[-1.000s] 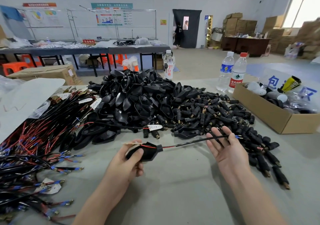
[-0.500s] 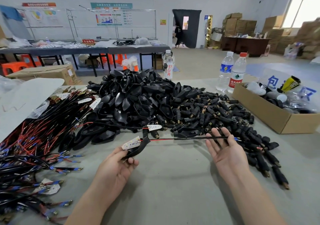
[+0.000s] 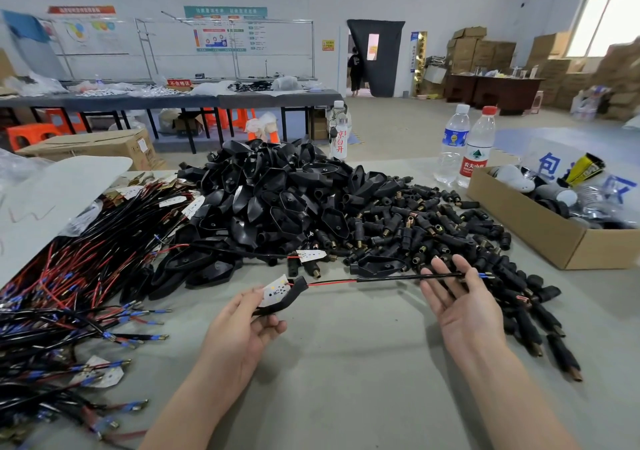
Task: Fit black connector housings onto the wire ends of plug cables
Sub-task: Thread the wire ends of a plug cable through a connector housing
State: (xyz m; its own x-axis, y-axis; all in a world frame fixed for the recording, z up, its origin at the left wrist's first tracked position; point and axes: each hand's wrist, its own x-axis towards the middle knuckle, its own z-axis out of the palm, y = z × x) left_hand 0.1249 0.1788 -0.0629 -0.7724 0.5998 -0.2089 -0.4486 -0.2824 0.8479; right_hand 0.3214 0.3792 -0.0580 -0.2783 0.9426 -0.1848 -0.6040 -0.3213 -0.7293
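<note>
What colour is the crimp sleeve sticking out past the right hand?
Blue: the crimp sleeve on the plug cable shows best in the head view.

A red-capped bottle stands just beside a cardboard box.
</note>
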